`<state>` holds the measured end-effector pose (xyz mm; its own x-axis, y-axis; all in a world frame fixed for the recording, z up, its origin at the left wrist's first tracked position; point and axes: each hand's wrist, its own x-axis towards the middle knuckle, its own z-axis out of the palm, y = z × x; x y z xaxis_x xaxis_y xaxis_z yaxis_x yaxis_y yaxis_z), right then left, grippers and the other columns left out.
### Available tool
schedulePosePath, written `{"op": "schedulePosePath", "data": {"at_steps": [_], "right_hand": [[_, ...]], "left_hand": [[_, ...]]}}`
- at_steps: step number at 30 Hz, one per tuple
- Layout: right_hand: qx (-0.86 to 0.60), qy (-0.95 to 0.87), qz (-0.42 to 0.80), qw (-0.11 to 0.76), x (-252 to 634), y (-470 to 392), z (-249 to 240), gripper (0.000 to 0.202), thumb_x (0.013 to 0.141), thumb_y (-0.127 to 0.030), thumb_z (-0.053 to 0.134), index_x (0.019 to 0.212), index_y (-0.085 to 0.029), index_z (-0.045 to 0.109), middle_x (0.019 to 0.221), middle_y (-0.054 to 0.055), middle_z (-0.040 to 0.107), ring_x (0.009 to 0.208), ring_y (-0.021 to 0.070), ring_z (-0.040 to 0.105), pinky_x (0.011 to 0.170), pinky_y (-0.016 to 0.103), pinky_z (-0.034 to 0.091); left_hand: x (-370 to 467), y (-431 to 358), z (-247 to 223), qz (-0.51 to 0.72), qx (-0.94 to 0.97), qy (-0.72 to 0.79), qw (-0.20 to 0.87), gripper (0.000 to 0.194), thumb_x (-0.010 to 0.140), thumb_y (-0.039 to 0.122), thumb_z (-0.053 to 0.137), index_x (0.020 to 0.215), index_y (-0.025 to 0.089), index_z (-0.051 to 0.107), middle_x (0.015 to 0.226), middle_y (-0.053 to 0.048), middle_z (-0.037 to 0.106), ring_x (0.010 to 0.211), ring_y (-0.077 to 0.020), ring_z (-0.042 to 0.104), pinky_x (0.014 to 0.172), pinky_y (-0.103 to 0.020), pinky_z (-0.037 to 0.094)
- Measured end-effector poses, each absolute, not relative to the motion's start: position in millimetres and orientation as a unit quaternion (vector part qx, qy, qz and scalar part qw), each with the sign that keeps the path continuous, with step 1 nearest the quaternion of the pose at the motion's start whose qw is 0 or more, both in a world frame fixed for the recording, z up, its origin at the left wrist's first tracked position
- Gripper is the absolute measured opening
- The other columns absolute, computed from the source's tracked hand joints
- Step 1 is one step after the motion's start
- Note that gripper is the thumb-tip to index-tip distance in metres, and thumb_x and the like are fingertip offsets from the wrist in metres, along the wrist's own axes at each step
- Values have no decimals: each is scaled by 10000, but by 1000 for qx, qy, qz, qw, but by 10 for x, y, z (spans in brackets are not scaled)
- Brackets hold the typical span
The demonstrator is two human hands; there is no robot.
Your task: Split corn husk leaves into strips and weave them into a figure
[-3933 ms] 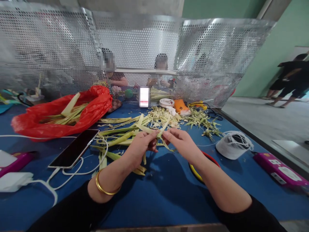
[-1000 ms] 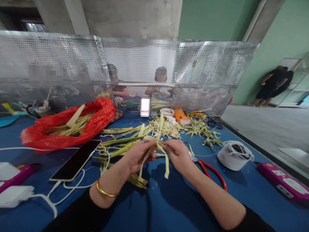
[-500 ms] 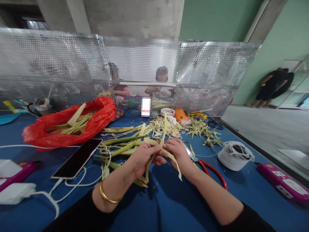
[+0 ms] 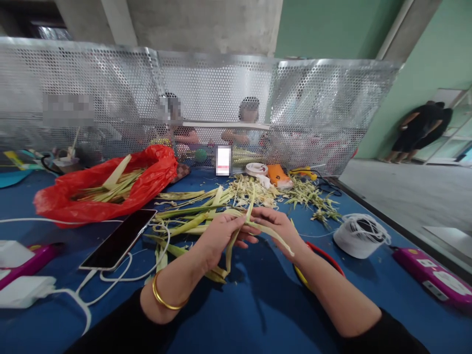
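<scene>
My left hand (image 4: 229, 230) pinches several pale green strips, which look like corn husk, where they cross between thumb and fingers. One husk strip (image 4: 251, 202) stands up from the crossing. Another slants right, its tail passing in front of my right wrist, and a further one hangs below my left fingers. My right hand (image 4: 272, 223) is closed at the right of the crossing, with curled fingers on the strips; its fingertips are partly hidden. Beneath my right forearm lie scissors with red and yellow handles (image 4: 329, 257), their blades covered. Loose husks (image 4: 188, 223) lie behind my left hand.
At left are a red plastic bag (image 4: 92, 211) of husks, a phone (image 4: 120, 239) and white cables. Husk scraps (image 4: 254, 191), a tape roll (image 4: 256, 169) and an orange packet (image 4: 278, 175) sit ahead. White cord (image 4: 357, 238) and a purple power strip (image 4: 433, 275) are at right.
My right hand has shifted slightly right and its forearm now covers the scissor blades. The strip's tail has swung from hanging down to slanting farther right. My left hand stays nearly in place.
</scene>
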<state>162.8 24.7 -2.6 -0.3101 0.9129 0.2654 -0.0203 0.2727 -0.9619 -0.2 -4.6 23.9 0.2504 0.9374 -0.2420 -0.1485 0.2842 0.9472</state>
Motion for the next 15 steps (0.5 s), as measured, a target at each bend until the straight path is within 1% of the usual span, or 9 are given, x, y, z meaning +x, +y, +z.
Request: {"op": "schedulePosePath", "data": {"at_steps": [3,6,8,12,15], "right_hand": [[-335,-555,589,482,1612,224,-9,274,747,-390,684,928,-192,740,850,42,713,820,186,622,779,310,454],[-333,-519,620,485,1606,194,8,303,723,-430,709,895,-182,741,787,39,697,744,166,602,697,286,448],[-355,-521,602,490,1601,178,14,273,707,-421,727,828,-177,735,741,27,682,691,151,579,662,278,433],[-388,-536,544,515,1583,158,14,230,680,-392,741,681,-164,711,654,7,647,664,144,551,685,289,415],[-392,-537,539,517,1561,147,10,211,673,-375,730,650,-167,707,646,7,656,660,148,558,689,296,415]], "left_hand": [[17,-41,189,401,461,462,643,232,872,309,570,878,108,686,807,-126,752,650,-145,699,531,-180,484],[31,-47,169,397,477,462,634,250,832,353,621,870,116,693,815,-119,751,670,-148,699,540,-182,481],[34,-53,167,390,487,462,631,292,828,402,615,897,130,694,844,-111,751,664,-148,698,521,-183,476],[37,-61,161,381,491,462,633,398,833,507,561,924,141,689,829,-101,741,595,-148,683,469,-194,470],[50,-67,149,377,495,477,620,337,784,439,647,905,126,683,795,-94,731,544,-130,658,447,-186,462]]}}
